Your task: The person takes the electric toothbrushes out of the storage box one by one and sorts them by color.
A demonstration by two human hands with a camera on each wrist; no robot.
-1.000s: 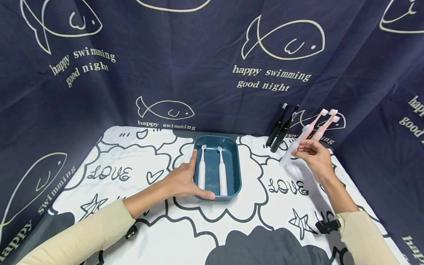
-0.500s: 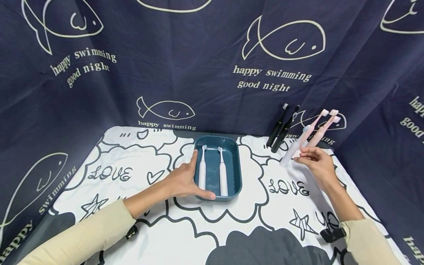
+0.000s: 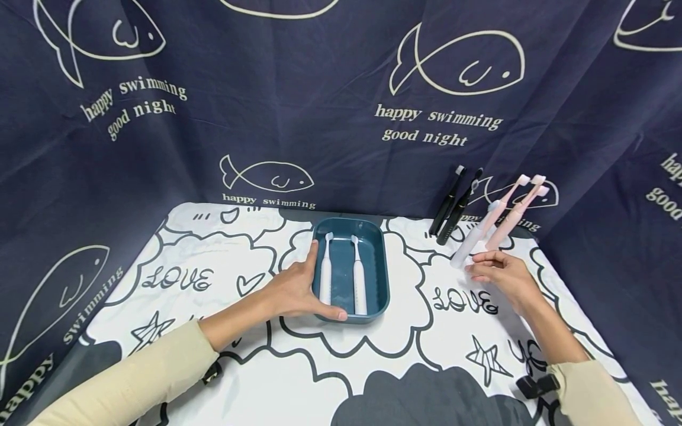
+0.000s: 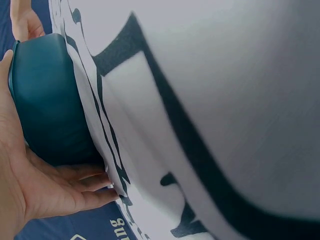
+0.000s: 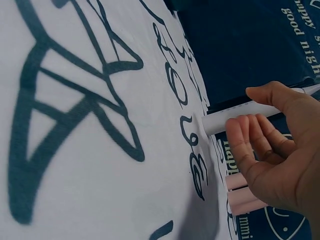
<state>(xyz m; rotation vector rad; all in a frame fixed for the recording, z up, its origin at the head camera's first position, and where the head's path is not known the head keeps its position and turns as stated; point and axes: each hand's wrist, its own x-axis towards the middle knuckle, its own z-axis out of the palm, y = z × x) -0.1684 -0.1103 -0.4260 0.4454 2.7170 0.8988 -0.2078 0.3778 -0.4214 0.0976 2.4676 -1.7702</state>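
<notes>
Left hand: the left hand [image 3: 295, 290] cups the near left corner of the teal tray [image 3: 373, 234], thumb along the near rim, fingers up the left wall; the left wrist view shows the palm and curled fingers wrapped round the tray's outer wall [image 4: 45, 100].
Teal tray: sits on the tabletop [image 3: 405, 355] near the middle of its far edge, long side running front to back.
In the tray: two white toothbrushes [image 3: 325, 275] lie side by side, apart, heads toward the far edge.
Right hand: the right hand [image 3: 501, 275] hovers near the far right corner of the tabletop with fingers loosely bent, gripping nothing; the fingertips are just beside the lower end of the white toothbrush [image 3: 471, 239], and whether they touch it cannot be told.
White toothbrush: leans tilted against the curtain [image 3: 319, 89] at the far right corner, its base on the tabletop; in the right wrist view its barrel [image 5: 240, 114] runs behind the thumb and fingers.
Pink toothbrushes: the pink toothbrushes [image 3: 514, 210] lean just beside it on its right, heads up against the curtain.
Black toothbrushes: two black toothbrushes [image 3: 453, 207] lean against the curtain at the far edge, between the tray and the white one.
Sleeves: both forearms wear cream sleeves [image 3: 133, 378].
</notes>
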